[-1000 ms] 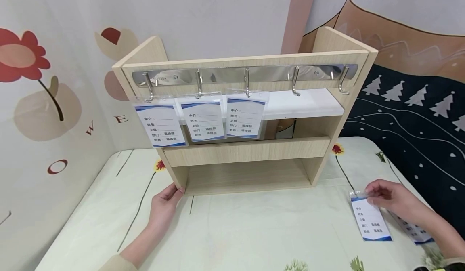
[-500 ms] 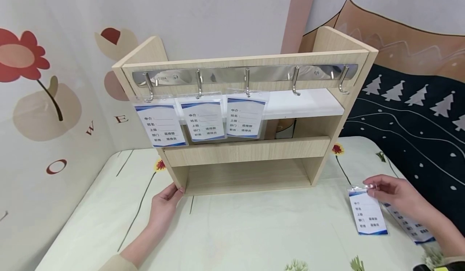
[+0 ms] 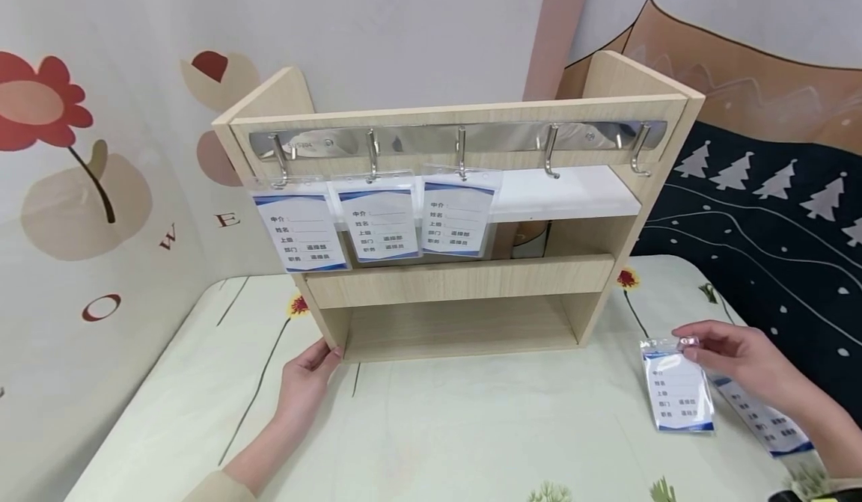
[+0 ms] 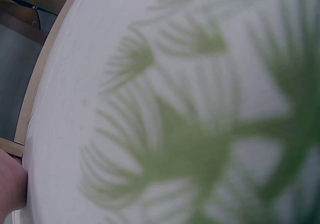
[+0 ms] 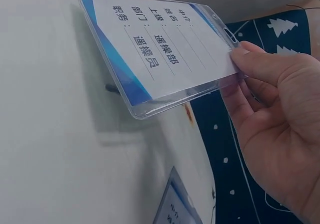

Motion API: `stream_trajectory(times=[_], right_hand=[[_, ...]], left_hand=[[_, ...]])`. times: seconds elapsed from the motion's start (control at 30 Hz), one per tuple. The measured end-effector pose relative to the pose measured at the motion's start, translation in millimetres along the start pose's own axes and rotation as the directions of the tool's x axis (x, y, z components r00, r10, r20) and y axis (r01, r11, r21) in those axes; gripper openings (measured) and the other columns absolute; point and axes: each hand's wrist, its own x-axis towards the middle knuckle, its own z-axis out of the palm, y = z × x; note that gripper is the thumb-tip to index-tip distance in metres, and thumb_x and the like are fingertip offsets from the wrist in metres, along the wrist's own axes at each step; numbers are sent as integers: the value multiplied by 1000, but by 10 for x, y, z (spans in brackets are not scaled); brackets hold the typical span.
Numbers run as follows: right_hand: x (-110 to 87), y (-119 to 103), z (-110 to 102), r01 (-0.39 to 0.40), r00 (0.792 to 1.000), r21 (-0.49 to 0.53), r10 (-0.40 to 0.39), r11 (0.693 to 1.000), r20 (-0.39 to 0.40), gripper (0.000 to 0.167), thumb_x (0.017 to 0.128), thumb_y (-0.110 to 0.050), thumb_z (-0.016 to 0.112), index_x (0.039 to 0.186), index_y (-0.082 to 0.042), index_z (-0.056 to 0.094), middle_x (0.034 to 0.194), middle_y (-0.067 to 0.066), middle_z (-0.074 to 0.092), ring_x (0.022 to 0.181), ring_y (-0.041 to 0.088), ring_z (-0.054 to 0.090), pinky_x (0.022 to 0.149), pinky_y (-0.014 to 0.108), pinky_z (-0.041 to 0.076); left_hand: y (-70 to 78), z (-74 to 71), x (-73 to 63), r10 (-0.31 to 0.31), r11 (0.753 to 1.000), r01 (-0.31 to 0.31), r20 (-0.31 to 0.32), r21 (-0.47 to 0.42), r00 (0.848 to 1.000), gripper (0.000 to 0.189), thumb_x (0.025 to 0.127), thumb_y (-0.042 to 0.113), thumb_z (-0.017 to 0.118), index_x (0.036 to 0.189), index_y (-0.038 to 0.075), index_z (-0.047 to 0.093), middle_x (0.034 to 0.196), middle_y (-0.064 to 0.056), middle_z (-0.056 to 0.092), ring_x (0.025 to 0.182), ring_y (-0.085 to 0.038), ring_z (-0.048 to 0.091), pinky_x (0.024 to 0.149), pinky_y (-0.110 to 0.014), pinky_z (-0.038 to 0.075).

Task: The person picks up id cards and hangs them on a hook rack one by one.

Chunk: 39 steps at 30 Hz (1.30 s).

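My right hand (image 3: 744,356) pinches a badge in a clear plastic sleeve (image 3: 678,390) by its top corner. In the right wrist view that badge (image 5: 155,49) is raised off the sheet, with thumb on one face and fingers behind. A second badge (image 3: 764,416) lies on the sheet beneath my right hand. My left hand (image 3: 306,382) grips the lower left corner of a wooden shelf (image 3: 458,281). The left wrist view catches only an edge of that hand (image 4: 11,186). Three badges hang from the left hooks of a metal hook rail (image 3: 417,139), among them the middle one (image 3: 378,221).
Two hooks on the right, such as the outermost hook (image 3: 638,150), carry nothing. A white board (image 3: 566,191) spans the shelf behind the badges. Patterned bedding (image 3: 471,427) lies under everything, with a dark tree-print fabric (image 3: 761,225) along the right.
My right hand has drawn the badge slightly up and left, off the second badge, and its sleeve now tilts. The left hand stays at the shelf corner.
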Motion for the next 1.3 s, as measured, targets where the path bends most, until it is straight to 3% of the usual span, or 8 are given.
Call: stream_trajectory(times=[0.2,0.47,0.73,0.9,1.1,1.3], right_hand=[[-3,-63,-46,57,998,37,-58,998,19,27,96,2,68,123,7,66,111,-19,68,90,6,66,73,18,57],[17,-214,-79,147,989,29,-147,989,4,27,94,6,68,121,0,69,112,-19,69,90,6,66,74,16,56],[47,-426,-76,215,977,34,-215,976,-11,29,92,9,69,119,-3,72,112,-20,70,90,5,66,76,14,56],[74,-564,-71,251,967,25,-250,968,-45,28,93,6,70,119,-4,72,112,-18,70,91,6,66,77,13,55],[91,-731,-88,291,952,25,-286,956,-111,34,90,15,69,119,-2,72,106,-11,72,89,2,64,76,10,54],[154,-851,-114,300,946,45,-291,953,-143,39,88,19,68,120,-4,73,107,-14,71,89,1,63,77,9,53]], left_hand=[[10,10,-5,6,1000,-6,1,11,1000,45,105,7,59,147,-6,50,144,-22,53,127,-24,56,89,-10,50],[3,0,-4,-4,1000,4,2,5,1000,45,105,9,59,147,-6,50,144,-22,54,120,-10,58,88,-9,50],[-16,-7,12,-11,1000,11,7,13,1000,46,105,9,59,148,-5,49,145,-21,53,122,-12,57,87,-8,49],[-21,-1,20,-6,1000,5,14,23,1000,47,105,11,59,148,-6,48,146,-23,52,123,-13,57,87,-7,48],[2,6,5,-3,1000,3,4,13,1000,45,105,9,59,147,-6,50,144,-22,54,121,-11,58,88,-9,50],[-2,2,11,-6,1000,6,6,9,1000,46,105,10,59,147,-6,50,144,-22,54,120,-9,58,88,-9,50]])
